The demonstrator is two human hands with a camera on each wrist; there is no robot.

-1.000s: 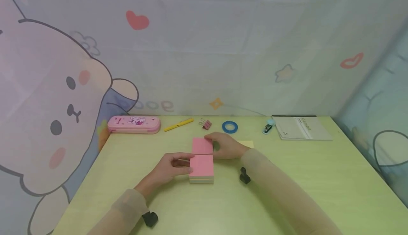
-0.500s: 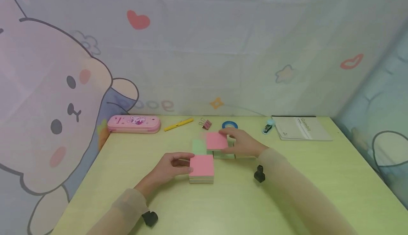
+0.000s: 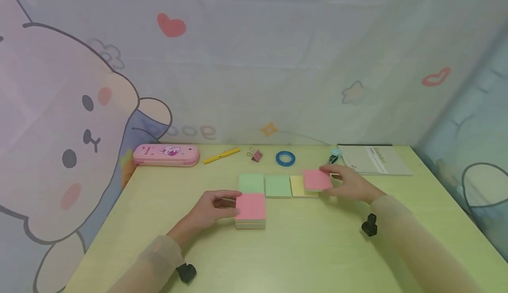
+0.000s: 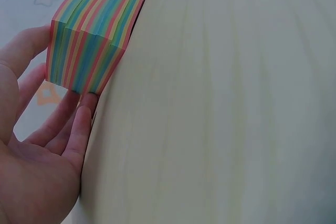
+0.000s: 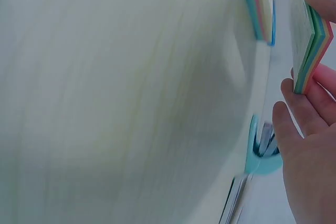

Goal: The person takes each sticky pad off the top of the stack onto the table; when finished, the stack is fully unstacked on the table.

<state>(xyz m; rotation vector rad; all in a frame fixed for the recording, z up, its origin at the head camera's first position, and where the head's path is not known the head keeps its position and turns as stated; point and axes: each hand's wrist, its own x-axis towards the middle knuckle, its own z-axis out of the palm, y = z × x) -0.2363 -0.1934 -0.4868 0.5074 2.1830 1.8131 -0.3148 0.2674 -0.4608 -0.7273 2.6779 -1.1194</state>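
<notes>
In the head view, my left hand (image 3: 216,208) holds the left side of a pink-topped stack of sticky notes (image 3: 251,207). Striped pink, yellow, green and blue layers show on the stack (image 4: 86,30) in the left wrist view. My right hand (image 3: 353,183) pinches a thinner pad of sticky notes (image 3: 316,180), also pink on top, between thumb and fingers. That pad covers part of a yellow pad (image 3: 297,186). Left of the yellow pad, two green pads (image 3: 251,182) lie in the same row on the table.
Along the back lie a pink pencil case (image 3: 166,155), a yellow pen (image 3: 222,155), a pink binder clip (image 3: 257,155), a roll of blue tape (image 3: 291,163), a light-blue stapler (image 3: 334,154) and a notebook (image 3: 379,159). A printed cloth hangs behind the table.
My right hand has lifted the pink-topped pad off the left end of the row and carried it right, uncovering the green pads. My left hand has stayed at the stack.
</notes>
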